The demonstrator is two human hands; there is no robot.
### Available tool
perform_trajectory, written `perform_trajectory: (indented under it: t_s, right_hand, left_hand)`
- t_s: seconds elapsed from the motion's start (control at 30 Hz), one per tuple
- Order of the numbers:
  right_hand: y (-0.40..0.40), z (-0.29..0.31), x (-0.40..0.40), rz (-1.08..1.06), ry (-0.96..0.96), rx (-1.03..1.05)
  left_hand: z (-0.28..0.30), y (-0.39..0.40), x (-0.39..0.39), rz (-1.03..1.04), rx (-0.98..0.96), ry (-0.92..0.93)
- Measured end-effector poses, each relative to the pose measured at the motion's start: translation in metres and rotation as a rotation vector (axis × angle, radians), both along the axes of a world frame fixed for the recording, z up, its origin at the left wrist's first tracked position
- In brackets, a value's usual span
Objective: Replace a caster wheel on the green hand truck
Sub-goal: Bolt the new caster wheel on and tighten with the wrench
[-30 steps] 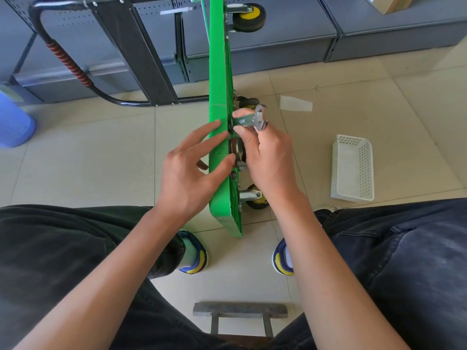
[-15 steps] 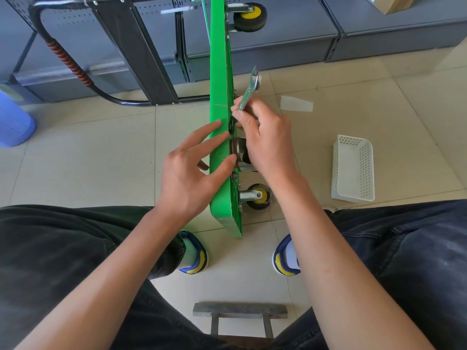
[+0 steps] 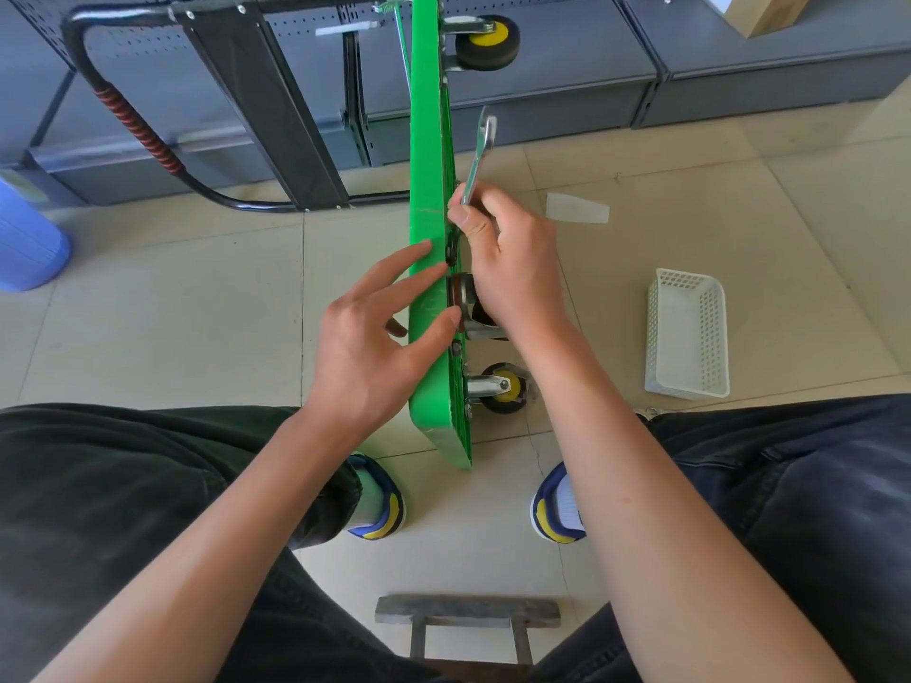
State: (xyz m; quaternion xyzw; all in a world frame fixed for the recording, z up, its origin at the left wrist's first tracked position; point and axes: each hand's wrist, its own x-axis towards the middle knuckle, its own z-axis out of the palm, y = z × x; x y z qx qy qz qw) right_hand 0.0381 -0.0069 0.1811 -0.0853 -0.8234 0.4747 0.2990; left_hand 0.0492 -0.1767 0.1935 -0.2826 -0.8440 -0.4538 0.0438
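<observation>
While your left hand (image 3: 367, 347) braces the green hand truck (image 3: 428, 239) with straight, spread fingers, your right hand (image 3: 512, 261) pinches the wrench (image 3: 479, 155), angled upward.

The floor (image 3: 162, 308) is pale square tile with thin dark joints. The green hand truck (image 3: 428, 229) stands on edge on it, right under the right hand (image 3: 512, 268) gripping the wrench (image 3: 479, 155). To the right of that grip, well apart, a white mesh basket (image 3: 687, 335) lies on the tiles. A pale scrap (image 3: 577, 208) sits just right of the grip. Far left, a blue tub (image 3: 27, 239) stands.
</observation>
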Motion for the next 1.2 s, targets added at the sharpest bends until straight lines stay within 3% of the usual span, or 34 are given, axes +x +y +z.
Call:
perform_trajectory:
  t_s: [0.63,0.9,1.2]
  right_hand:
    - [0.025,0.022,-0.051,0.105,-0.532,-0.1]
    - [0.022,0.022,-0.064,0.097,-0.761,-0.512]
    - [0.023,0.014,-0.061,0.116,-0.881,-0.709]
  left_hand:
    - [0.0,0.0,-0.002,0.008,-0.018,-0.005]
    - [0.002,-0.001,-0.001,0.002,-0.027,-0.013]
    - [0.002,0.0,-0.001,0.004,-0.03,-0.001]
